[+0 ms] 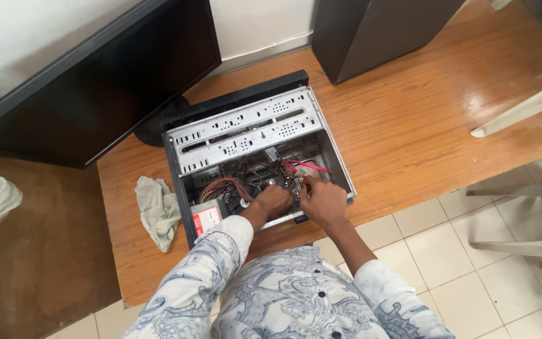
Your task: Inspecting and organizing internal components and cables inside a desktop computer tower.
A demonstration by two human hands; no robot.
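An open desktop computer case [330,147] lies on its side on a wooden desk [409,125], its inside facing up. Both my hands reach into it near the front edge. My left hand [272,201] is curled over parts at the middle of the case, beside a bundle of coloured wires [227,186]. My right hand [322,199] is curled next to it, fingertips at a red flat cable [305,165]. What either hand grips is hidden by the fingers. A metal drive cage [246,129] spans the far half of the case.
A black monitor [95,81] stands at the desk's back left. A crumpled grey cloth [158,210] lies left of the case. A dark computer tower [371,31] stands behind. White plastic chairs [534,207] stand on the tiled floor at right.
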